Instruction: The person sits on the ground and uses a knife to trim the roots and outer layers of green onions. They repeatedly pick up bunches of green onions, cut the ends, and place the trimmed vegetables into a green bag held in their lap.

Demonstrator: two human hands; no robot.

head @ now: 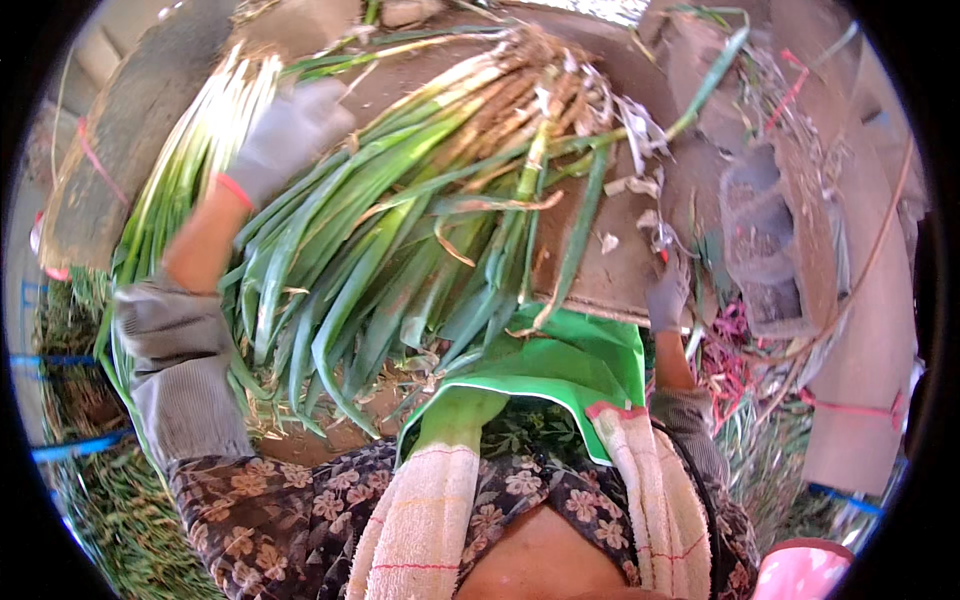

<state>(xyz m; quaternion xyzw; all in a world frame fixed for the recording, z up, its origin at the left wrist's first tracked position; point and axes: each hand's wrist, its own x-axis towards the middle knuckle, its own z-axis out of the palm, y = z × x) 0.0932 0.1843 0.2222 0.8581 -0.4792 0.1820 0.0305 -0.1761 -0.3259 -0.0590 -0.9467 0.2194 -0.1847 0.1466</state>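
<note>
My left hand (289, 139), in a pale grey glove and blurred, is over the gap between two groups of green onions. To its left lies a bundle with clean white stems (232, 109). On its right a large pile of green onions (420, 172) spreads over a board, with brown, dirty roots at the top and leaves towards me. My right hand (667, 296), also gloved, is at the board's right edge beside dry peelings; a small shiny thing with a red spot (661, 244) shows at its fingertips, too unclear to name. Whether the left fingers hold anything is unclear.
A green plastic sheet (570, 349) hangs at my chest below the board (615, 274). Pink and red ties (731, 345) lie tangled at right, near a worn block with hollows (765, 232). A wooden plank (127, 142) stands at left. Cut leaves cover the ground.
</note>
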